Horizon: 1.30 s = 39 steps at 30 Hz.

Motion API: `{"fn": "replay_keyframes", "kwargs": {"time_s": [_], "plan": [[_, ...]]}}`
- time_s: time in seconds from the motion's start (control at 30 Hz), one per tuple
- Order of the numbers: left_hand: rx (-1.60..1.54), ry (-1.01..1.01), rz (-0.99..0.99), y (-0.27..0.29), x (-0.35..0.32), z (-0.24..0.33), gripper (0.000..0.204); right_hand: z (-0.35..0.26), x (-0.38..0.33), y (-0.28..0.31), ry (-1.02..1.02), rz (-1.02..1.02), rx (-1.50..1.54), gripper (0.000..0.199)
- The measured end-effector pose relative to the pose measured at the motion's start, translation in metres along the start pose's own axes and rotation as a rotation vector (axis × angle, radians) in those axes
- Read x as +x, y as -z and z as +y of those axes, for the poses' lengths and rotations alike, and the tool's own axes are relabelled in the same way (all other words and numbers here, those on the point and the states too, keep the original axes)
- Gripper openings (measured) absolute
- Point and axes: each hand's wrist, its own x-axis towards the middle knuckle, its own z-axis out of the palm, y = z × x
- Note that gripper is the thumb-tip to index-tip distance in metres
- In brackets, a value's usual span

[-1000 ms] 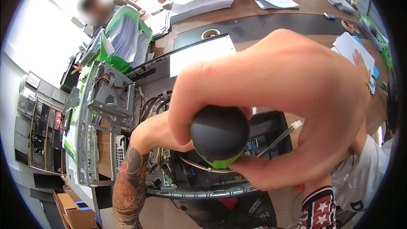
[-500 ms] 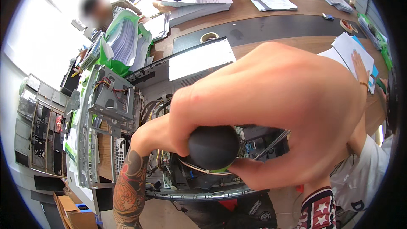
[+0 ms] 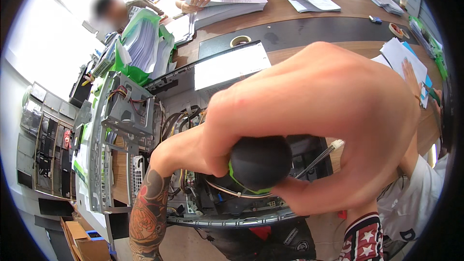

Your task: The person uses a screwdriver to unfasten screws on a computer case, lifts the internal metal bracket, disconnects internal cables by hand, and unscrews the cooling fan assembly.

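Observation:
Close in front of me, my right hand (image 3: 328, 87) is wrapped round a screwdriver (image 3: 261, 163). Its round black handle end with a green edge shows; the shaft and tip are hidden. My left hand (image 3: 191, 150) reaches in from the left on a tattooed forearm, below the handle. Its fingers disappear behind my right hand. Beneath both hands lies an opened computer case (image 3: 232, 222), with a circuit board and cables inside. A white cable connector (image 3: 337, 144) shows between the thumb and fingers of my right hand.
A metal drive bracket (image 3: 128, 111) stands at the case's left. Behind the case sits a tape roll (image 3: 240, 41). Green-covered paper piles (image 3: 145, 48) rise at the far left. Across the table, people handle a paper stack (image 3: 232, 7); another person's hand (image 3: 411, 75) rests on sheets at right.
My right hand and the screwdriver have shifted slightly right, and more of the white connector shows. Across the table, a person's hand has moved down onto the paper stack.

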Motion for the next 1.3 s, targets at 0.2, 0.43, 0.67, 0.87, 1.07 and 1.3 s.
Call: {"fn": "replay_keyframes", "kwargs": {"time_s": [0.2, 0.43, 0.67, 0.87, 1.07, 1.3], "plan": [[-0.034, 0.034, -0.011, -0.001, -0.005, -0.009, 0.040, 0.002, 0.001, -0.001, 0.022, -0.013, 0.023, 0.039], [-0.053, 0.013, 0.000, 0.001, -0.007, -0.009, 0.039, 0.001, 0.006, 0.005, 0.079, -0.014, 0.069, 0.039], [-0.073, -0.004, -0.012, -0.001, -0.006, -0.012, 0.039, 0.003, 0.000, 0.000, -0.002, -0.044, 0.055, 0.040], [-0.073, -0.071, 0.008, -0.006, 0.000, -0.006, 0.038, -0.013, -0.001, 0.006, -0.065, -0.068, 0.019, 0.039], [-0.071, 0.173, -0.007, 0.005, -0.005, 0.019, 0.045, -0.004, -0.001, 0.007, -0.034, -0.040, 0.031, 0.038], [-0.032, -0.025, 0.076, -0.002, -0.004, 0.006, 0.045, 0.003, -0.010, -0.006, -0.083, 0.117, 0.175, 0.038]]}}
